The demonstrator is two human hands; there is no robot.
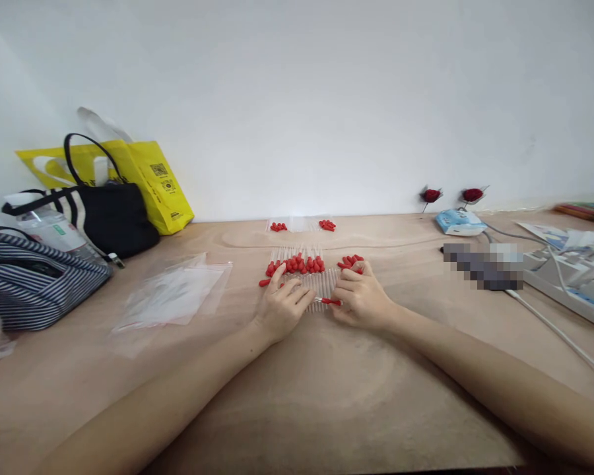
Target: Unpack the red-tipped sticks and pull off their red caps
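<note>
Between my hands, a clear dropper tube runs sideways with a red rubber bulb [331, 301] at its right end. My left hand [283, 303] is closed around the tube, whose far end is hidden by the fingers. At the bulb end, the fingers of my right hand [359, 297] pinch the red rubber. Underneath lies a row of bare clear tubes [324, 285], side by side. Just behind them rest several droppers with red bulbs [299, 264], tubes pointing away. Loose red bulbs [349, 260] sit beyond my right hand.
Clear plastic bags [173, 293] lie at left, near a striped bag [44, 280], a black bag [109, 218] and a yellow bag [165, 191]. A bag with red bulbs [301, 224] lies by the wall. To the right are a tissue pack [460, 223], a cable [559, 333] and a white tray [574, 293].
</note>
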